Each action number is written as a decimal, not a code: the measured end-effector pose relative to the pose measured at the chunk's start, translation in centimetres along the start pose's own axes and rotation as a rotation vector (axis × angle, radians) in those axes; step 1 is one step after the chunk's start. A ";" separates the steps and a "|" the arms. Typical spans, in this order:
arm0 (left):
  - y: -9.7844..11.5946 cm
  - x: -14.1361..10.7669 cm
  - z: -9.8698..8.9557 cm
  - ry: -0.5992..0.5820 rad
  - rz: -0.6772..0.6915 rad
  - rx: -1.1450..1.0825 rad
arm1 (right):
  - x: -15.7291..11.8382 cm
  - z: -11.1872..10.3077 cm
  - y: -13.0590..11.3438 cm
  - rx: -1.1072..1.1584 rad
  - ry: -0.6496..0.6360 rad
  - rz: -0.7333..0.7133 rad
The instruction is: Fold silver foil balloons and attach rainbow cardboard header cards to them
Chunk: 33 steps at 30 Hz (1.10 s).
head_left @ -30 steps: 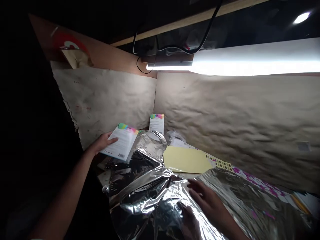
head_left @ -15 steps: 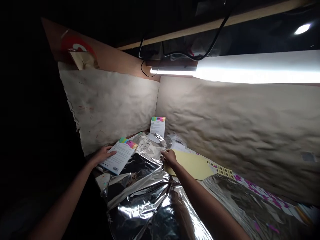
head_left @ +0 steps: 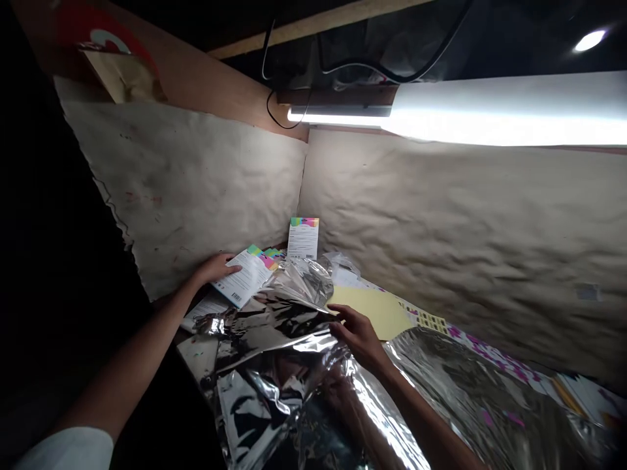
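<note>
My left hand (head_left: 218,267) holds a flat card packet (head_left: 245,279), pinching its left side with my thumb on the front. The packet is a smooth box shape with straight sides, and it tilts over the left end of the shiny silver sheet (head_left: 274,352). It has a wavy top band of green, yellow, pink and orange. Under that is white with rows of tiny gray words, too small to read, and a black striped barcode near the bottom.

My right hand (head_left: 356,329) is at the sheet's far edge, palm down, with bent fingers and a little gap by the thumb. I cannot tell if it pinches the sheet. The sheet is thin, crinkly and bright like a mirror. My left arm reaches long and slanted from a white sleeve (head_left: 71,449), and my right arm comes in from the bottom right.

Just past my right hand lies a smooth, pale yellow sheet (head_left: 372,310), with little dark squares on yellow strips (head_left: 431,321) beside it. Another packet (head_left: 303,239) like mine stands up in the corner. Wrinkly tan paper (head_left: 455,228) covers the walls, and a long white light (head_left: 337,120) glows above.
</note>
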<state>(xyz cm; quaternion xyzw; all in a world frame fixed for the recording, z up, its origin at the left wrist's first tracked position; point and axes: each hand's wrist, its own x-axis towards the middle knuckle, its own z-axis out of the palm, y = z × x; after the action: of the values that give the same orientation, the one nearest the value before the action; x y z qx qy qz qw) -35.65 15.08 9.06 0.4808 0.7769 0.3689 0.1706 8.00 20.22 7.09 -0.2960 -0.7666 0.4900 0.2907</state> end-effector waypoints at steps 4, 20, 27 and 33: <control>0.8 1.4 1.8 0.095 0.029 0.207 | -3.9 -1.3 1.6 0.402 0.052 0.035; 7.2 -8.8 11.1 -0.058 0.139 0.259 | -6.4 -0.9 3.3 0.462 0.162 0.291; 13.8 -5.4 6.7 0.059 0.298 0.091 | -4.3 -4.3 1.7 0.173 0.422 0.165; 24.9 -6.1 2.3 0.286 0.639 0.305 | -2.2 -10.0 -6.5 0.302 0.204 0.003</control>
<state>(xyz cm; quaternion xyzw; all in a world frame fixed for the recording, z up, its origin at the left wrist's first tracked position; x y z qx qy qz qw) -15.82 17.26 25.38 0.6622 0.6499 0.3469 -0.1369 15.76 22.14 16.26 -0.2982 -0.6504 0.5673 0.4076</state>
